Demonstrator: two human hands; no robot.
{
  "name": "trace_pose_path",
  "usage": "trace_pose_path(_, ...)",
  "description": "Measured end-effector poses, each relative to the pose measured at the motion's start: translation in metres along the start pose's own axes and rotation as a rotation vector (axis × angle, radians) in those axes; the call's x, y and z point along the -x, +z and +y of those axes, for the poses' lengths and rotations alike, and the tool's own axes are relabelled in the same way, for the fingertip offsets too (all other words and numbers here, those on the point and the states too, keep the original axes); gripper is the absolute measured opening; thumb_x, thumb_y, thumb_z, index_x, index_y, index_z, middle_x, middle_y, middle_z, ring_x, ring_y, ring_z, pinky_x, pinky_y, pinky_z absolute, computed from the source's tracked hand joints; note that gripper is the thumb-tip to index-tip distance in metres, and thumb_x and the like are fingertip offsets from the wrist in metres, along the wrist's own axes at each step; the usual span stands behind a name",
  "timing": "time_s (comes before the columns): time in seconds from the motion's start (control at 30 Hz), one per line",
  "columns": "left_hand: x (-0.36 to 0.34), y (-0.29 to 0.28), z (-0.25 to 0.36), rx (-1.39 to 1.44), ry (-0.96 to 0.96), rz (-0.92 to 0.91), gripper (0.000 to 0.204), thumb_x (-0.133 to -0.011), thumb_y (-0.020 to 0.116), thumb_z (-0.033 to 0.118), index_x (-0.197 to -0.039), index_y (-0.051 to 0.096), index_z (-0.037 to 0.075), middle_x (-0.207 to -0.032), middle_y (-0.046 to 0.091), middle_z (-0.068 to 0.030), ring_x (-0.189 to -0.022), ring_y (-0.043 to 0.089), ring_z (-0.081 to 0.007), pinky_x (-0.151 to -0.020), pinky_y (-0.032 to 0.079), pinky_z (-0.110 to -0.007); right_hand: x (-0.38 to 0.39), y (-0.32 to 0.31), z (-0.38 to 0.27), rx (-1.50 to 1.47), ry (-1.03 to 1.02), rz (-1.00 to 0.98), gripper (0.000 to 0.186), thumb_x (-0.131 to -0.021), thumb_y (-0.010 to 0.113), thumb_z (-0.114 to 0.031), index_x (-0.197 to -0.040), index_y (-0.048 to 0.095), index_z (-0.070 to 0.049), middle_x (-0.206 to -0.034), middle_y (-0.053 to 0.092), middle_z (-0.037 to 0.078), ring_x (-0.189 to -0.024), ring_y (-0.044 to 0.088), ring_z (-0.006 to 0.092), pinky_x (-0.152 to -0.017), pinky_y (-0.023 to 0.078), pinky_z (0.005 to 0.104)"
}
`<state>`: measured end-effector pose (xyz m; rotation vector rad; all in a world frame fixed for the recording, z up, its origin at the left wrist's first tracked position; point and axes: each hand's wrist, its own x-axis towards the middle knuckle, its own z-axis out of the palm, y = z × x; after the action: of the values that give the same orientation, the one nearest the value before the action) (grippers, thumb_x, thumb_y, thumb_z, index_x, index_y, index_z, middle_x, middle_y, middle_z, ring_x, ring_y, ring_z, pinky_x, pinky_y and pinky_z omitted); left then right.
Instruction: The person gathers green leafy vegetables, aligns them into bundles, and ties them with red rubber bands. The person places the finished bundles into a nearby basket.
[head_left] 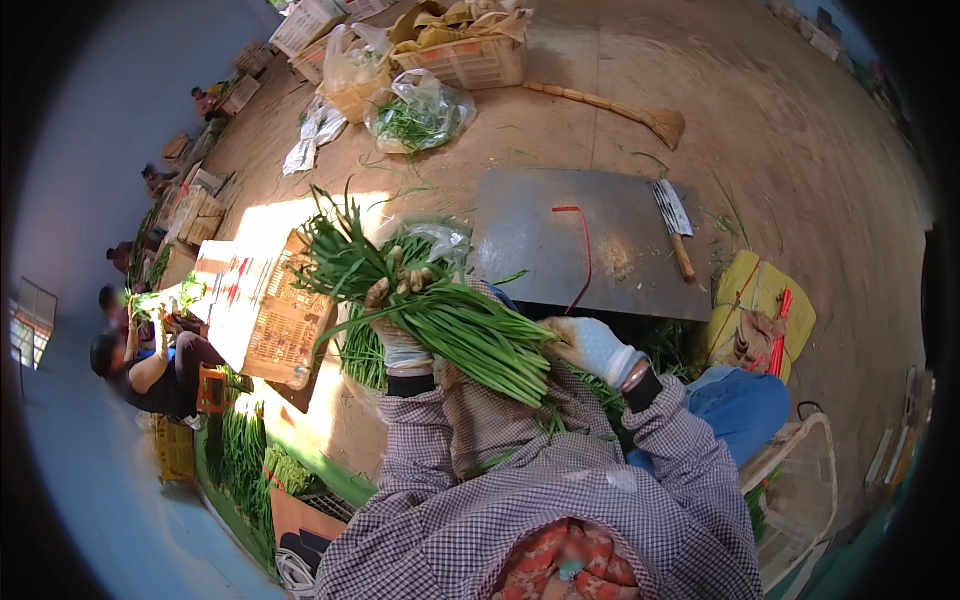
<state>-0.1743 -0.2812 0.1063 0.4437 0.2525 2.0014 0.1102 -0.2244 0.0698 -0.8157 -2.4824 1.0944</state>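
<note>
My left hand (398,320) in a soiled white glove grips a bunch of long green leafy stalks (470,335) across my lap, its fingers curled over the leaves. My right hand (590,345), also gloved, is at the pale stem ends on the right, fingers closed on them. More greens (365,355) lie behind the bunch, partly in clear plastic. Beyond my hands is a metal sheet (510,230) with a thin red strip (585,240) and a wooden-handled cleaver (673,225) on it.
A co-worker (150,375) holds greens at left beside stacked crates (280,320). Ahead are bagged greens (420,115), filled crates (460,65) and a straw broom (650,120). A yellow bundle (750,310) with red strips lies at right. Several people sit along the left wall.
</note>
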Motion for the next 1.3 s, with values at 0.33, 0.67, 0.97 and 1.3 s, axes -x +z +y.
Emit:
trace_pose_path(0.33, -0.035, 0.043, -0.047, 0.128, -0.264, -0.411, 0.063, -0.08, 0.054, 0.024, -0.131, 0.039, -0.01, -0.065, 0.047, -0.0011, -0.069, 0.043, -0.0165, -0.083, 0.042, -0.034, -0.006, -0.071, -0.013, -0.34, -0.207, 0.191, 0.079, -0.084, 0.058, -0.056, -0.143, 0.034, -0.008, -0.146, 0.034, 0.015, -0.137, 0.03, 0.0264, -0.111, 0.023, 0.0369)
trace_pose_path(0.67, -0.076, 0.033, -0.166, 0.589, -0.382, -0.59, 0.064, -0.09, 0.05, 0.028, -0.135, 0.03, -0.013, -0.078, 0.055, -0.0063, -0.081, 0.055, -0.0209, -0.096, 0.042, -0.038, 0.048, 0.038, 0.0, -0.951, 0.127, 0.165, 0.098, -0.075, 0.076, -0.045, -0.146, 0.021, -0.006, -0.138, 0.041, 0.01, -0.124, 0.04, 0.0219, -0.103, 0.033, 0.0333)
trace_pose_path(0.97, -0.098, 0.058, -0.25, 0.269, -0.886, -0.586, 0.057, -0.087, 0.054, 0.024, -0.132, 0.04, -0.009, -0.086, 0.062, -0.0117, -0.087, 0.06, -0.0244, -0.095, 0.045, -0.041, 0.078, 0.026, -0.007, -1.458, 0.435, 0.569, 0.049, -0.08, 0.073, -0.007, -0.121, 0.047, -0.001, -0.108, 0.062, 0.008, -0.095, 0.063, 0.0202, -0.083, 0.053, 0.0315)
trace_pose_path(1.3, -0.106, 0.011, -0.328, -0.674, -1.06, -0.217, 0.089, -0.083, 0.054, 0.065, -0.142, 0.033, 0.002, -0.146, 0.035, -0.0115, -0.132, 0.033, -0.0238, -0.109, 0.025, -0.036, 0.1, 0.001, 0.067, -1.827, 0.203, 0.655, 0.03, -0.088, 0.064, -0.022, -0.106, 0.059, 0.002, -0.098, 0.064, 0.012, -0.08, 0.065, 0.0228, -0.068, 0.057, 0.0351)
